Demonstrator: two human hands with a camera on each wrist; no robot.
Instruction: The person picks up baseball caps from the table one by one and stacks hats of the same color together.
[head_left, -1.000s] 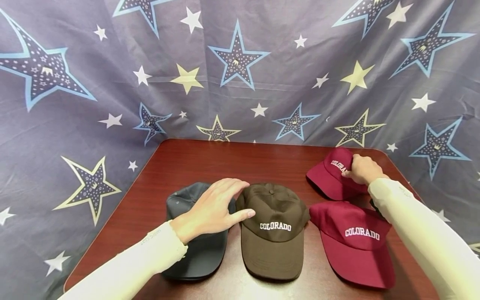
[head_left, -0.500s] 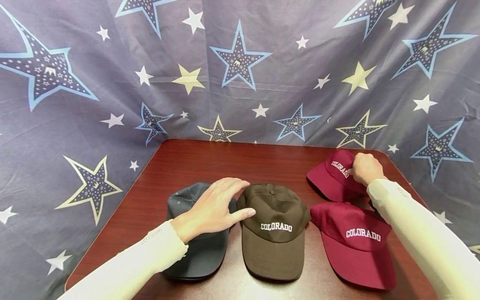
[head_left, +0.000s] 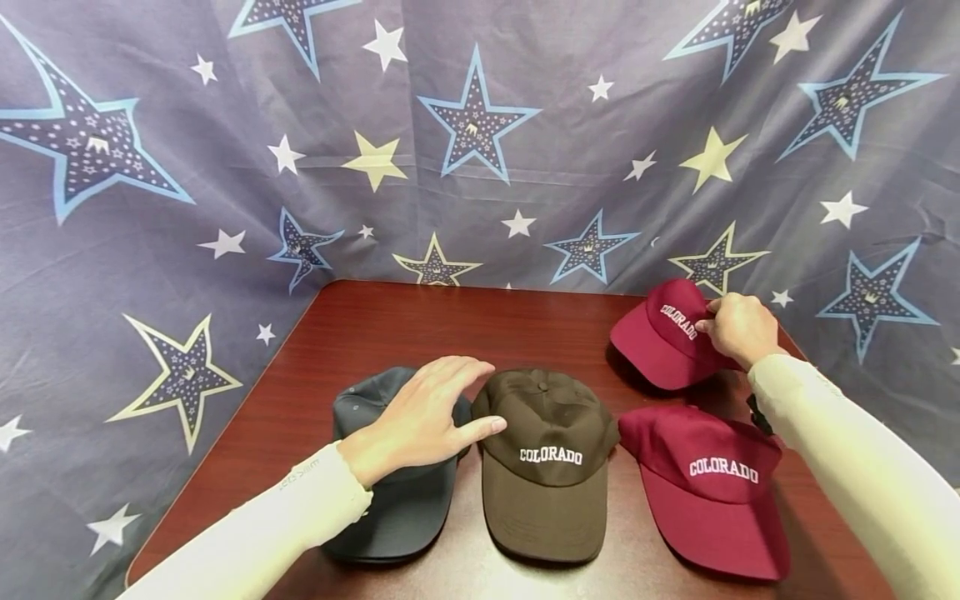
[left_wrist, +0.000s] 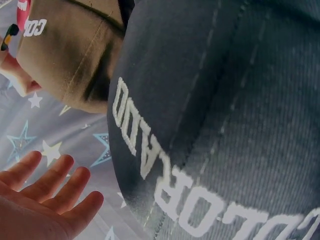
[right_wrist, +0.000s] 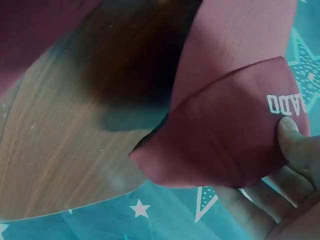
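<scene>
At the far right of the table, my right hand (head_left: 738, 329) grips a dark red cap (head_left: 651, 340) by its crown, thumb beside the white COLORADO lettering. The right wrist view shows this cap's crown (right_wrist: 215, 135) pinched between thumb and fingers, over a shadow on the wood. My left hand (head_left: 427, 417) hovers with extended fingers over a charcoal cap (head_left: 412, 517), its fingertips overlapping the edge of a brown COLORADO cap (head_left: 543, 521). In the left wrist view, the charcoal cap (left_wrist: 240, 110) fills the right side, beside loose, empty fingers (left_wrist: 65, 190).
A second dark red COLORADO cap (head_left: 720, 533) lies at the right front, its brim toward me, in a row with the brown and charcoal caps. The reddish wooden table (head_left: 420, 325) ends at a star-patterned cloth (head_left: 510, 200) hanging behind it.
My right hand has taken a firmer hold of the far red cap and raised it slightly up and back; a shadow now shows under its brim. The left hand stays in place.
</scene>
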